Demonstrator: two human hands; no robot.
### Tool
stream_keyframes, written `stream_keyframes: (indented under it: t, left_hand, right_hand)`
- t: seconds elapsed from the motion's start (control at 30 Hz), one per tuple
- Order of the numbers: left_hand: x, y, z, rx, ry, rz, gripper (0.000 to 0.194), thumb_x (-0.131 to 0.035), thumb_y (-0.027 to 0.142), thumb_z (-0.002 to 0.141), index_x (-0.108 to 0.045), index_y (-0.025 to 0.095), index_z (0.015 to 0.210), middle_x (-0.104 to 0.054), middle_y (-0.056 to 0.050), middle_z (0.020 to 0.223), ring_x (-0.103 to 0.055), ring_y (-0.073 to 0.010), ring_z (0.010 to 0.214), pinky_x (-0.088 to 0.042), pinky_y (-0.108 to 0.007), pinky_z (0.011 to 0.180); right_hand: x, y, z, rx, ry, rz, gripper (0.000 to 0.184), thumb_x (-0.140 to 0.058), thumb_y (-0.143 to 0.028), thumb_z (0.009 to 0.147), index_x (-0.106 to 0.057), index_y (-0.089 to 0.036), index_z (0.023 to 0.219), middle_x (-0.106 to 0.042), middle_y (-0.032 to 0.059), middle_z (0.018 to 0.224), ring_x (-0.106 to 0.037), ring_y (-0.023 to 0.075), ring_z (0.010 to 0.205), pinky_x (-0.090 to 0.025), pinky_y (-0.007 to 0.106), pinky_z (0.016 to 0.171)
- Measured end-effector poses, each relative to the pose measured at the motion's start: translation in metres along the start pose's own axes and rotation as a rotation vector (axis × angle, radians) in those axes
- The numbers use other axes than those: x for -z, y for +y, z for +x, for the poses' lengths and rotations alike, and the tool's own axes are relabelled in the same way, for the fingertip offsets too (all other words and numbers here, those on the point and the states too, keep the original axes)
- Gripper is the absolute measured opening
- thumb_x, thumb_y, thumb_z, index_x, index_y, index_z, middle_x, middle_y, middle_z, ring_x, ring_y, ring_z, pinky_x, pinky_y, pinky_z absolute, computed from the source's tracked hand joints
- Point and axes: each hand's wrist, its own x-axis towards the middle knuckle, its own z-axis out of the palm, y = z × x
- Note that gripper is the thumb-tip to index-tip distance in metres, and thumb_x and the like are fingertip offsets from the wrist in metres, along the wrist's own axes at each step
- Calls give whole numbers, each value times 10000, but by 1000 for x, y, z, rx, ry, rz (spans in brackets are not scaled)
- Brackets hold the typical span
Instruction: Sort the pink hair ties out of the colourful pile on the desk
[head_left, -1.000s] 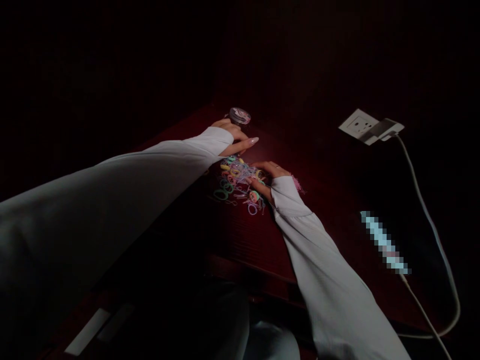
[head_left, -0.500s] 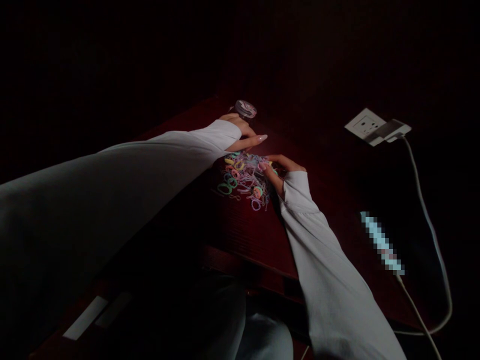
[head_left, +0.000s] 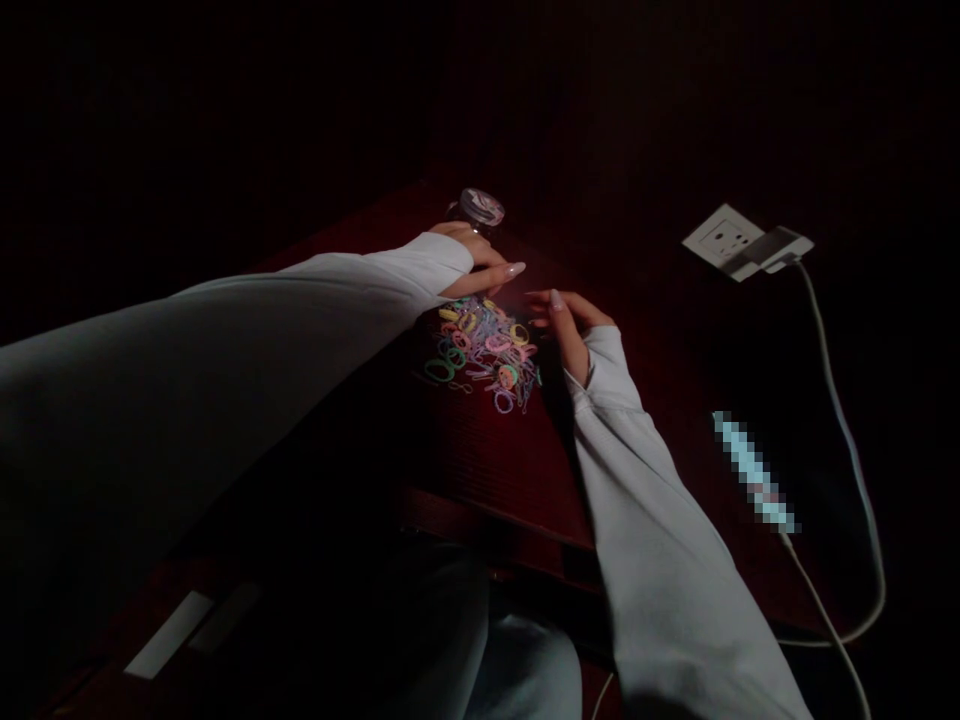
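Observation:
A heap of several small coloured elastic bands [head_left: 484, 345] lies on a dark red table [head_left: 510, 460]. My left hand [head_left: 480, 262] reaches over the heap's far side and wraps round a small jar with a patterned lid [head_left: 480, 207], with one long-nailed finger stretched out to the right. My right hand [head_left: 570, 322] hovers just right of the heap. Its fingers are curled and its thumb and fingertip are pinched close together. What they hold is too dark to name. Both arms wear pale long sleeves.
A white wall socket [head_left: 724, 240] with a plugged-in charger [head_left: 776, 248] sits at the right, and its white cable [head_left: 862, 480] loops down to a blurred flat object [head_left: 754, 472] on the table. The surroundings are dark. The table's front edge [head_left: 495, 530] is near my lap.
My right hand has lifted out of the heap of bands and moved up and right, its fingers now pinched. My left hand has stayed at the jar.

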Motion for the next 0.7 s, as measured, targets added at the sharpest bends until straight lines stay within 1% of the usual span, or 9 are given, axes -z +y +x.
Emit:
stream_keyframes:
  t: [0.07,0.13,0.23,0.3,0.37,0.43,0.57,0.7]
  left_hand:
    - [1,-3,2,-14,-31,2,756,-228,638,1134,-789,201,877,-731,-24,837,-682,-194,895,-427,-360,964]
    - [1,-6,3,-67,-34,-6,737,-240,673,1118,-788,210,948,-742,-23,880,-690,-199,915,-438,-342,942]
    - [-1,-6,5,-190,21,-50,635,-418,743,1039,-776,235,1167,-778,-66,1096,-705,-252,1037,-467,-352,951]
    - [-4,-4,6,-238,68,-78,621,-478,745,1012,-754,244,1254,-767,-91,1220,-696,-280,1127,-478,-368,992]
    - [-7,-3,7,-247,81,-85,593,-452,708,1037,-754,244,1248,-763,-96,1249,-689,-285,1164,-478,-372,1026]
    - [-10,-3,7,-237,65,-79,563,-424,666,1063,-758,242,1225,-770,-90,1225,-695,-275,1152,-481,-364,1024]
    - [-10,-4,8,-202,53,-72,526,-389,610,1088,-751,248,1209,-775,-67,1182,-705,-253,1128,-483,-342,997]
    - [-8,-3,6,-194,32,-90,525,-387,604,1082,-754,244,1195,-773,-60,1159,-713,-232,1067,-484,-319,930]
  right_hand:
    - [7,1,1,5,20,-22,517,-529,-672,1077,-824,-250,1125,-821,70,1052,-766,211,925,-612,352,796]
    - [17,-5,0,48,-18,-76,413,-610,-612,1056,-824,-260,1083,-816,58,1046,-752,219,946,-600,371,844]
    - [28,-20,-3,159,-134,-168,221,-714,-471,1008,-821,-283,1051,-816,46,1100,-730,244,1043,-556,427,986]
    - [31,-29,-5,220,-217,-217,157,-738,-396,984,-820,-301,1078,-813,38,1162,-709,259,1115,-505,463,1070]
    - [31,-34,-7,248,-289,-267,165,-741,-361,977,-821,-325,1117,-805,26,1221,-680,271,1173,-458,492,1118]
    - [28,-36,-7,257,-331,-320,178,-753,-360,971,-830,-347,1131,-794,19,1253,-641,283,1211,-424,514,1139]
    - [26,-35,-8,257,-328,-374,178,-780,-384,962,-848,-360,1125,-769,27,1269,-576,296,1229,-398,524,1136]
    - [27,-33,-7,278,-340,-401,181,-793,-427,963,-851,-366,1124,-752,31,1280,-546,297,1215,-386,521,1132]
